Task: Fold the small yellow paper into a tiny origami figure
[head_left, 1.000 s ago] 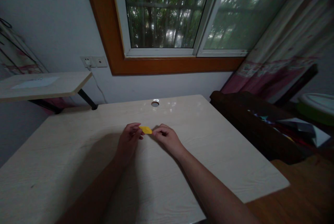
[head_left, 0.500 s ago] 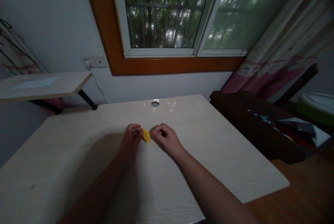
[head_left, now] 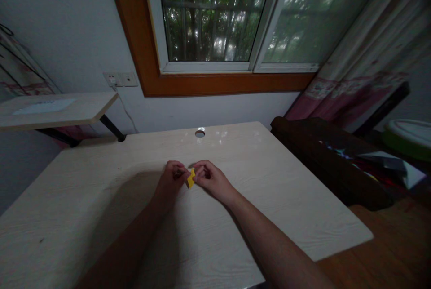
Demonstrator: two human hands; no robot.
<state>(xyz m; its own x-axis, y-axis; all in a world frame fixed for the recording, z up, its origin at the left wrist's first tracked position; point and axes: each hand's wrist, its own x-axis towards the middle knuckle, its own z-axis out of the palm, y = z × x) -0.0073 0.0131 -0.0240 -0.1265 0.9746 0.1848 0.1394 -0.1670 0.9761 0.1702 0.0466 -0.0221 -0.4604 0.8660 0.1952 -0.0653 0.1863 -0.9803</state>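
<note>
A small piece of folded yellow paper (head_left: 191, 179) is held up between my two hands, over the middle of the desk. My left hand (head_left: 174, 176) pinches its left side between thumb and fingertips. On the other side, my right hand (head_left: 210, 177) has its thumb and forefinger closed on the paper's right edge. The fingertips hide parts of the paper, so its exact fold cannot be made out.
The pale wooden desk (head_left: 269, 217) spreads under both forearms, with a round cable hole (head_left: 200, 134) near its back edge. A raised shelf (head_left: 101, 108) stands at the back left. Beyond the right edge is a dark wooden piece of furniture (head_left: 316, 154) with papers on it.
My right hand has closed onto the yellow paper, from which it was apart before. The paper has turned a little in my left hand.
</note>
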